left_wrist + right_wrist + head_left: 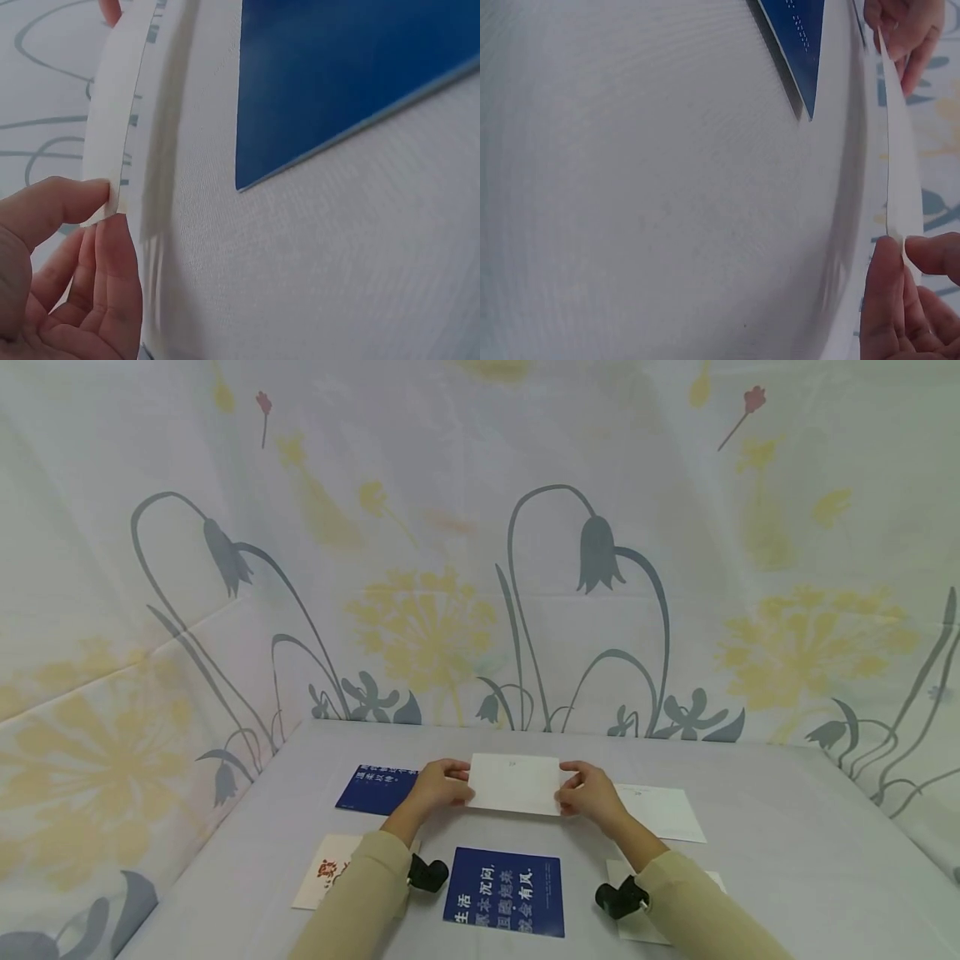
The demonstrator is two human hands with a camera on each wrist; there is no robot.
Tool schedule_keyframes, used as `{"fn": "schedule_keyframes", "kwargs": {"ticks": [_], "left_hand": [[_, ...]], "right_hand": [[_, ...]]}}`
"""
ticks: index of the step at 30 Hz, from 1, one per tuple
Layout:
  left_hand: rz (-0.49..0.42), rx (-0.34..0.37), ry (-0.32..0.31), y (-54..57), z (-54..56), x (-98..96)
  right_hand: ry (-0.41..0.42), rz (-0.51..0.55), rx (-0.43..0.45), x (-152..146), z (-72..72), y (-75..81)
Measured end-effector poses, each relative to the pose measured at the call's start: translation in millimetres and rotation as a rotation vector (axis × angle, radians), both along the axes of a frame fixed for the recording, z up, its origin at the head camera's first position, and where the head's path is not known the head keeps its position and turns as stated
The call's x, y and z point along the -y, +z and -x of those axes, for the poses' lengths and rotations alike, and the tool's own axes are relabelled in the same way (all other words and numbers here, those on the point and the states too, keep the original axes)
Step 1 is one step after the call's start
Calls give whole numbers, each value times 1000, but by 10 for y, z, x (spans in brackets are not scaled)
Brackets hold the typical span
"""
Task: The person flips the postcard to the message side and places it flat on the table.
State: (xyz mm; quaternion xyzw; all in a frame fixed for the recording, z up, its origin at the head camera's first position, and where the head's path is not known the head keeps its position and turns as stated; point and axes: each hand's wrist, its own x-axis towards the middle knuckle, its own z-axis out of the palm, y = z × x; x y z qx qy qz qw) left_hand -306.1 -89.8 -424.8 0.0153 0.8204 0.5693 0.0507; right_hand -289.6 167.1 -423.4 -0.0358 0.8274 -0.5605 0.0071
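A white card [514, 785] with a tiny mark near its upper edge is held above the table by both hands. My left hand [441, 785] pinches its left edge between thumb and fingers, and my right hand [588, 789] pinches its right edge. In the left wrist view the card [116, 112] appears nearly edge-on, its shadow falling on the cloth. From the right wrist, the same card [904, 165] looks thin, with thumb and fingers at its near end. Below it lies a blue card [504, 892] with white writing.
Another blue card [375, 789] lies behind the left forearm. A cream card with red figures [322, 868] is partly under the left sleeve. White cards lie at right, one farther back [663, 812], one [637, 927] partly covered by the right sleeve. Patterned fabric [480, 610] stands behind.
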Motion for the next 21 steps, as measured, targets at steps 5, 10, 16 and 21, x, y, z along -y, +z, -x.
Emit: {"fn": "schedule_keyframes", "kwargs": {"ticks": [5, 10, 16, 21], "left_hand": [[60, 26, -19, -30, 16, 8], [130, 31, -58, -16, -6, 10], [187, 26, -84, 1, -42, 17], [235, 8, -102, 1, -39, 20]], "right_hand": [[-3, -43, 14, 26, -20, -24], [-15, -113, 39, 48, -35, -41], [-5, -139, 66, 66, -44, -47], [-6, -140, 97, 77, -47, -43]]}}
